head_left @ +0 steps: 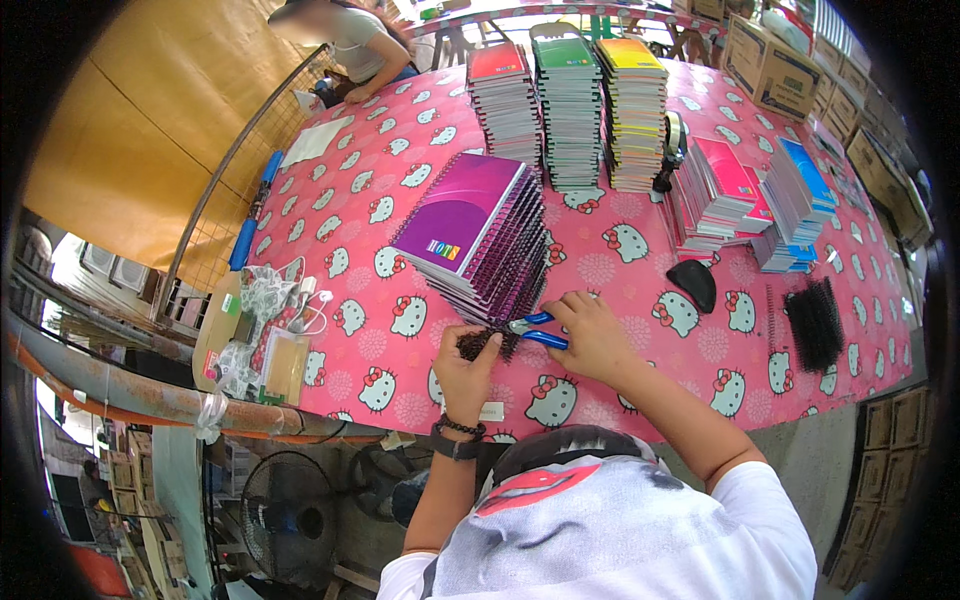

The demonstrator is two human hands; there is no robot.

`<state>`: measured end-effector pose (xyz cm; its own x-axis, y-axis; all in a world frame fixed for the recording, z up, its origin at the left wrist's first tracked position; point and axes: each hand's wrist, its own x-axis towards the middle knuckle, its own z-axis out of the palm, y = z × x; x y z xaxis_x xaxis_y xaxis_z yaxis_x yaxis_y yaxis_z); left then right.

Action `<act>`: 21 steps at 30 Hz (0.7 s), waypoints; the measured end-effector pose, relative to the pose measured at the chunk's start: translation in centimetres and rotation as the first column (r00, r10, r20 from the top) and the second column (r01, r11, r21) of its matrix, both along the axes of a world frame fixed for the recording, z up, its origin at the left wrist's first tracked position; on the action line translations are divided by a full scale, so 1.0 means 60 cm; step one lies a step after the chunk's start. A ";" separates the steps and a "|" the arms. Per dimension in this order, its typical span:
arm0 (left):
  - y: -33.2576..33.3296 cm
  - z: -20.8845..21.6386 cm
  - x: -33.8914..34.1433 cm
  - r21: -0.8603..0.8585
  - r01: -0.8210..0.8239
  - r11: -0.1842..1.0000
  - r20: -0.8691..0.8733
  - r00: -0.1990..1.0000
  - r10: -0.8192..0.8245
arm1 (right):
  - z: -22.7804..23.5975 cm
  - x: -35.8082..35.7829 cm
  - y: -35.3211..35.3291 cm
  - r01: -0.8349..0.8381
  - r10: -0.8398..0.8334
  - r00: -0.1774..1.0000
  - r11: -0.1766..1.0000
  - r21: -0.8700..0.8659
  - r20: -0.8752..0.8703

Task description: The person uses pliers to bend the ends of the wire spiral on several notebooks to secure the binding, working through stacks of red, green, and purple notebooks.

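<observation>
My right hand (594,338) is closed round the blue handles of a pair of pliers (544,339). The jaws of the pliers point left, at the near end of a tall, leaning stack of purple spiral notebooks (452,215). My left hand (468,372) is closed, thumb up, on a dark bundle of spiral coils (471,346) at the foot of that stack. Where the jaws meet the coils is too small to make out. A black band and a beaded bracelet circle my left wrist.
Red (497,62), green (565,55) and yellow notebook stacks (632,56) stand behind. Pink (722,170) and blue notebooks (800,180) lie right, near a black mouse-shaped object (692,285) and loose black coils (815,325). Another person (362,50) sits far left.
</observation>
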<state>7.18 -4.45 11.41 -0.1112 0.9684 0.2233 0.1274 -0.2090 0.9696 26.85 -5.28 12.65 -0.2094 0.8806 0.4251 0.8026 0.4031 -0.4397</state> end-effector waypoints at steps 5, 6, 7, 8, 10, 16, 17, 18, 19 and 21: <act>0.004 -0.002 -0.005 -0.012 0.009 1.000 0.048 0.999 -0.008 | -0.018 0.004 0.004 -0.029 0.006 0.996 0.966 -0.258 -0.089; 0.003 0.001 -0.008 -0.090 0.013 0.996 0.113 0.994 -0.003 | -0.022 0.009 0.005 -0.020 0.000 0.996 0.974 -0.226 -0.088; -0.001 0.009 -0.008 -0.173 0.026 0.985 0.177 0.984 0.005 | -0.027 0.014 0.004 -0.007 -0.010 0.996 0.980 -0.198 -0.086; -0.003 0.012 -0.007 -0.253 0.044 0.966 0.240 0.970 0.019 | -0.030 0.017 0.003 0.006 -0.020 0.996 0.985 -0.171 -0.084; 0.000 0.003 -0.004 -0.204 0.058 0.977 0.175 0.984 -0.022 | -0.019 0.017 0.005 0.000 0.000 1.000 0.999 0.042 0.010; 0.008 -0.021 0.000 0.075 0.018 0.997 -0.036 0.999 -0.015 | -0.023 -0.002 0.009 -0.037 0.039 0.999 0.969 -0.245 0.003; 0.009 -0.020 0.002 0.142 0.014 0.990 -0.051 0.999 -0.007 | -0.023 -0.002 0.009 -0.031 0.025 1.000 0.922 -0.385 -0.018; 0.008 -0.018 0.000 0.029 0.009 1.000 0.015 1.000 -0.009 | -0.024 0.000 0.008 -0.028 0.012 0.999 0.909 -0.417 -0.041; 0.004 -0.008 -0.002 -0.085 0.012 0.996 0.080 0.997 -0.005 | -0.027 0.006 0.006 -0.025 -0.004 0.998 0.893 -0.449 -0.063; 0.005 -0.003 -0.002 -0.226 0.057 0.972 0.222 0.975 -0.006 | -0.032 0.017 0.005 0.004 -0.023 0.998 0.936 -0.351 -0.051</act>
